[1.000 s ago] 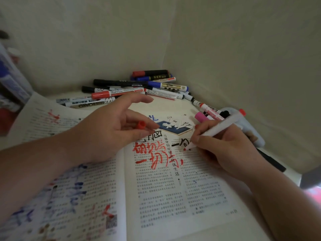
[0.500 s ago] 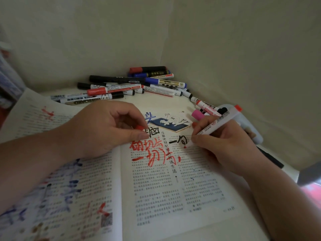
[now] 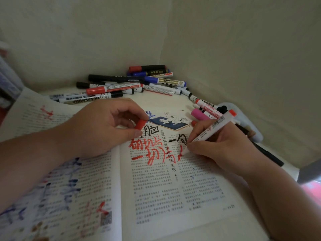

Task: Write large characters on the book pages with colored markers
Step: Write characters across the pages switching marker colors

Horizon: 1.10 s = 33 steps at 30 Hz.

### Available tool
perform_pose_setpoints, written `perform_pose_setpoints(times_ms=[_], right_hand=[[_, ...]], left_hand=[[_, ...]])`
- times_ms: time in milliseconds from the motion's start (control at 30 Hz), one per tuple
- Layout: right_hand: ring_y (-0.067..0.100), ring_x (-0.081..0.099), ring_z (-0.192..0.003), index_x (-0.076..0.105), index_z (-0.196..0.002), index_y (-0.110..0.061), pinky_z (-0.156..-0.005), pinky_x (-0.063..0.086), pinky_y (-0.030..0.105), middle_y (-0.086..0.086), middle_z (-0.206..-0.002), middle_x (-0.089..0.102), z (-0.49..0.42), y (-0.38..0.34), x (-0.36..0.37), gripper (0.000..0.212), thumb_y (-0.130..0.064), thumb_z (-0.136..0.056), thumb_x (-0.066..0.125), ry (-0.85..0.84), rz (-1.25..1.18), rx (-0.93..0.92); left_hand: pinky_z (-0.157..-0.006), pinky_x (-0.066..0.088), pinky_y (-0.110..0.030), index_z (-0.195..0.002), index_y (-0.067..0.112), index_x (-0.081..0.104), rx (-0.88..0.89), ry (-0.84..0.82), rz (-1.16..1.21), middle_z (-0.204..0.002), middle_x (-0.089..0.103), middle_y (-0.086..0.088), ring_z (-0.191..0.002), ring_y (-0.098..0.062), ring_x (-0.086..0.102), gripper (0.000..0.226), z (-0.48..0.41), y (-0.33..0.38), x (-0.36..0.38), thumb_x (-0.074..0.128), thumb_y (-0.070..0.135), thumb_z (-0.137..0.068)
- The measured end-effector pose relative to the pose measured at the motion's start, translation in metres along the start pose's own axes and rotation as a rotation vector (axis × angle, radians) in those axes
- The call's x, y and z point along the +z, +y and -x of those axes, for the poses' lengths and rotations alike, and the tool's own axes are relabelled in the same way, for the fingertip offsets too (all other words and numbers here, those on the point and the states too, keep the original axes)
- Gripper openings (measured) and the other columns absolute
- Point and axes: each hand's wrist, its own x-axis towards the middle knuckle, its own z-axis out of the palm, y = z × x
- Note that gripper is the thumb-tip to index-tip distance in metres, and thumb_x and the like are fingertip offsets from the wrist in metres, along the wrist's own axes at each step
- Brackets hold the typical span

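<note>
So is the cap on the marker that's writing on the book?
No, the left hand pinches the red cap while the right hand holds the marker with its bare tip on the page.

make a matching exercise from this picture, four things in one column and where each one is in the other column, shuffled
Things
1. red cap
2. white-barrelled red marker
3. pink marker
4. blue characters

Places
a. written across the left page
b. gripped in the right hand, tip down on the right page
c. pinched between thumb and fingers of the left hand
d. lying loose beyond the right hand, towards the wall

Pairs: 1-c, 2-b, 3-d, 4-a
</note>
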Motion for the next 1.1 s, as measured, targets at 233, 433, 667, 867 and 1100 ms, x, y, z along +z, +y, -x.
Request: perform_pose_setpoints(times_ms=[233,433,667,867,1100], right_hand=[[0.015,0.07,-0.082,0.07,-0.073,-0.014,-0.092,0.054,0.038,0.007,-0.07,0.069,-0.007,0.007,0.0,0.013,-0.01,-0.083,0.076,0.126,0.086,0.001],[0.011,0.052,-0.054,0.07,-0.068,-0.013,-0.057,0.044,0.029,0.002,-0.058,0.064,-0.002,0.002,-0.001,0.016,-0.008,-0.079,0.079,0.013,-0.01,0.029],[0.016,0.057,-0.066,0.071,-0.071,-0.016,-0.088,0.052,0.055,0.003,-0.067,0.071,0.0,-0.003,0.002,0.01,-0.017,-0.076,0.081,0.01,-0.003,0.032],[0.0,0.053,-0.053,0.066,-0.069,-0.006,-0.068,0.051,0.014,-0.01,-0.05,0.056,-0.005,0.006,-0.003,0.019,0.001,-0.085,0.071,0.078,-0.01,0.025],[-0.008,0.056,-0.123,0.069,-0.075,-0.014,-0.114,0.04,0.039,-0.008,-0.086,0.077,-0.007,0.006,0.001,0.011,-0.009,-0.084,0.074,0.142,0.038,0.079]], left_hand=[[-0.093,0.056,-0.03,-0.099,0.034,0.073,0.023,-0.002,0.014,-0.102,0.072,0.005,-0.097,-0.017,0.071,0.029,-0.001,-0.001,0.001,0.08,0.022,-0.074],[-0.091,0.055,-0.031,-0.097,0.032,0.075,0.035,0.012,-0.056,-0.099,0.073,0.005,-0.095,-0.017,0.071,0.014,-0.002,-0.002,0.0,0.078,0.032,-0.084],[-0.089,0.053,-0.036,-0.095,0.029,0.076,0.063,0.007,-0.173,-0.097,0.074,0.008,-0.094,-0.018,0.07,0.015,-0.001,0.001,0.0,0.07,0.033,-0.082],[-0.089,0.054,-0.034,-0.095,0.027,0.076,0.067,0.021,-0.155,-0.098,0.074,0.006,-0.092,-0.017,0.07,0.015,-0.001,0.001,0.0,0.072,0.031,-0.08],[-0.093,0.054,-0.029,-0.099,0.034,0.073,0.048,0.022,-0.094,-0.1,0.074,0.008,-0.094,-0.015,0.071,0.022,0.0,-0.001,0.0,0.079,0.029,-0.079]])
